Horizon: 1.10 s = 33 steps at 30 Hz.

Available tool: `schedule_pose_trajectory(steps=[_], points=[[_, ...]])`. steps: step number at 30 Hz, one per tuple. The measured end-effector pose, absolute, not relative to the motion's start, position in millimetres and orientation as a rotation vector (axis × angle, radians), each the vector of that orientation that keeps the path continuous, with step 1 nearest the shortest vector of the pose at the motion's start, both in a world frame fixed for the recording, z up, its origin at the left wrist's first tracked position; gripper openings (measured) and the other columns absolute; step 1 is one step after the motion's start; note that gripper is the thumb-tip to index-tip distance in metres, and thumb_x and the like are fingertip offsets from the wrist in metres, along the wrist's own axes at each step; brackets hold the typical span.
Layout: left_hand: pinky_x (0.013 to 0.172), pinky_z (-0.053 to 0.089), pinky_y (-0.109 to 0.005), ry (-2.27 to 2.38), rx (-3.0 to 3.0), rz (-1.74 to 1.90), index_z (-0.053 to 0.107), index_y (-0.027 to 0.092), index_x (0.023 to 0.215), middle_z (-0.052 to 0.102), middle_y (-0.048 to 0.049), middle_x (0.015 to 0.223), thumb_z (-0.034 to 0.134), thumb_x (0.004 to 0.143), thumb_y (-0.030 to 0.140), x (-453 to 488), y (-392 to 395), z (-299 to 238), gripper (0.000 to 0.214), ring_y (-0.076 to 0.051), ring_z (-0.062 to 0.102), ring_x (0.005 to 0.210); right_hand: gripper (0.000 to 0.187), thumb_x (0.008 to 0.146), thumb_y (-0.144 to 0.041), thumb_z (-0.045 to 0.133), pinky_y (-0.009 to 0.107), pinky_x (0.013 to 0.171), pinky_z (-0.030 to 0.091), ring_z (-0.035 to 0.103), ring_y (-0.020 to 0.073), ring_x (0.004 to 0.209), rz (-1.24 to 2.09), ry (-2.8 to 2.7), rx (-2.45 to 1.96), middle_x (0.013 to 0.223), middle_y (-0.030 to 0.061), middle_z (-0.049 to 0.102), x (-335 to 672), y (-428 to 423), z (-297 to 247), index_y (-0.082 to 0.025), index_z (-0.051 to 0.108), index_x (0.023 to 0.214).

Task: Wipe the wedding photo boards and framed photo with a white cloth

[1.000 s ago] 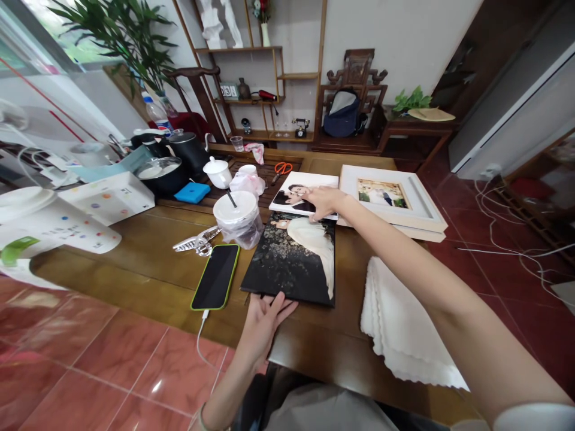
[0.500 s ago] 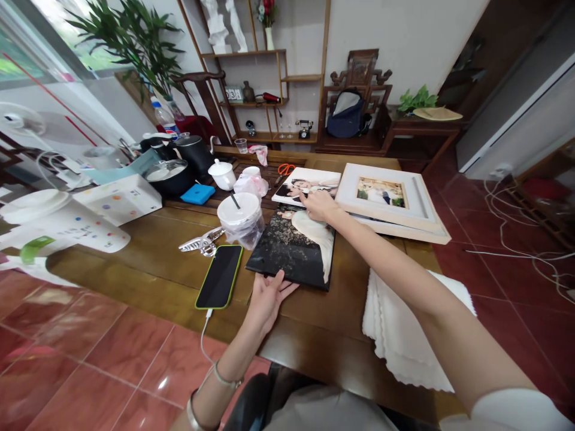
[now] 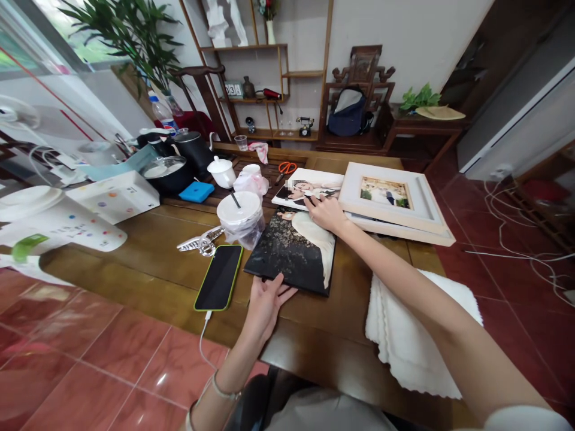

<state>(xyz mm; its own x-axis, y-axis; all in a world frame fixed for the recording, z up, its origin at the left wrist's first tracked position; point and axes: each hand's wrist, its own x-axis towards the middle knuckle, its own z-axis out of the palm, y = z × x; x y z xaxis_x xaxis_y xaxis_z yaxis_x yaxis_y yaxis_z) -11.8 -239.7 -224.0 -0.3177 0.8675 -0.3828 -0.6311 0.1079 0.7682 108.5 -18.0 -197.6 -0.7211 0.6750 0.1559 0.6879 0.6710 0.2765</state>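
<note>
A dark photo panel (image 3: 287, 254) showing a figure in a white dress lies flat on the wooden table (image 3: 148, 257). My left hand (image 3: 265, 302) rests at its near edge, fingers spread and touching the edge. My right hand (image 3: 326, 211) reaches across and presses on the panel's far edge, fingers curled down; I cannot make out whether they grip it. Just behind lies a second photo print (image 3: 309, 184), and to its right a white framed picture (image 3: 389, 200) on a stack.
A phone (image 3: 219, 277) with a green case and cable lies left of the panel, with a metal clip (image 3: 200, 242) and a bagged lidded cup (image 3: 240, 218) behind it. Folded white cloth (image 3: 417, 326) sits at right. Pots, a teapot and boxes crowd the left.
My right hand drew back from the rear photo print to the dark panel's far edge. The left hand stayed at the near edge. The view shifted slightly.
</note>
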Motion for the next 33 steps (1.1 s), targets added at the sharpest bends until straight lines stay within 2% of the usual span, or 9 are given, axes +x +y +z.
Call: schedule_pose_trajectory(steps=[2,6,9,12,16,21,29,33], points=[[0.083,0.054,-0.047,1.129,0.295,1.541,0.045,0.023,0.107,0.065,0.0036,0.083,0.078,0.066,0.021,-11,-239,-223,0.053,-0.012,0.066,0.066,0.04,0.095,-0.019,0.036,0.042,0.076,0.05,0.056,0.0293,0.105,-0.493,-2.82,-1.171,0.12,0.0197,0.057,109,-19,-199,-0.011,0.042,0.134],[0.082,0.055,-0.045,1.144,0.331,1.569,0.044,0.024,0.112,0.064,0.0059,0.078,0.079,0.067,0.022,-6,-241,-224,0.057,-0.011,0.066,0.066,0.034,0.091,-0.033,0.055,0.042,0.082,0.051,0.059,0.0218,0.099,-0.499,-2.757,-1.246,0.118,0.0091,0.057,106,-15,-202,-0.016,0.053,0.12],[0.082,0.055,-0.046,1.164,0.326,1.586,0.043,0.025,0.115,0.063,0.006,0.078,0.078,0.067,0.025,-3,-245,-225,0.059,-0.012,0.067,0.068,0.034,0.09,-0.035,0.056,0.042,0.081,0.052,0.059,0.0209,0.098,-0.502,-2.712,-1.28,0.118,0.0082,0.057,105,-14,-205,-0.017,0.054,0.118],[0.081,0.056,-0.045,1.184,0.303,1.589,0.042,0.025,0.116,0.064,0.0054,0.08,0.078,0.068,0.025,-2,-252,-226,0.061,-0.013,0.068,0.068,0.032,0.092,-0.029,0.052,0.042,0.083,0.05,0.057,0.0238,0.102,-0.504,-2.676,-1.261,0.118,0.012,0.057,106,-14,-208,-0.014,0.053,0.12],[0.079,0.057,-0.042,1.193,0.288,1.596,0.042,0.025,0.117,0.063,0.0062,0.077,0.079,0.067,0.024,-1,-259,-226,0.062,-0.012,0.067,0.067,0.04,0.093,-0.01,0.033,0.042,0.088,0.044,0.048,0.0316,0.115,-0.498,-2.64,-1.214,0.125,0.0224,0.055,109,-12,-209,-0.006,0.045,0.131],[0.075,0.058,-0.039,1.222,0.257,1.59,0.042,0.026,0.116,0.064,0.0047,0.081,0.079,0.066,0.024,-2,-262,-226,0.062,-0.012,0.067,0.068,0.045,0.093,-0.009,0.025,0.042,0.09,0.04,0.046,0.0311,0.116,-0.479,-2.627,-1.204,0.129,0.0202,0.053,110,-11,-212,-0.006,0.044,0.134],[0.076,0.058,-0.04,1.217,0.271,1.567,0.043,0.026,0.114,0.064,0.0037,0.085,0.079,0.067,0.024,-2,-264,-228,0.06,-0.012,0.067,0.07,0.038,0.088,-0.009,0.034,0.037,0.073,0.044,0.058,0.0284,0.095,-0.423,-2.692,-1.197,0.108,0.0191,0.064,108,-15,-211,-0.01,0.057,0.119],[0.076,0.058,-0.041,1.221,0.262,1.566,0.043,0.026,0.113,0.064,0.0015,0.092,0.079,0.066,0.025,-2,-264,-228,0.059,-0.013,0.067,0.074,0.044,0.089,-0.011,0.033,0.041,0.077,0.044,0.058,0.0301,0.098,-0.422,-2.703,-1.134,0.115,0.0199,0.062,95,-16,-204,-0.012,0.049,0.13]])
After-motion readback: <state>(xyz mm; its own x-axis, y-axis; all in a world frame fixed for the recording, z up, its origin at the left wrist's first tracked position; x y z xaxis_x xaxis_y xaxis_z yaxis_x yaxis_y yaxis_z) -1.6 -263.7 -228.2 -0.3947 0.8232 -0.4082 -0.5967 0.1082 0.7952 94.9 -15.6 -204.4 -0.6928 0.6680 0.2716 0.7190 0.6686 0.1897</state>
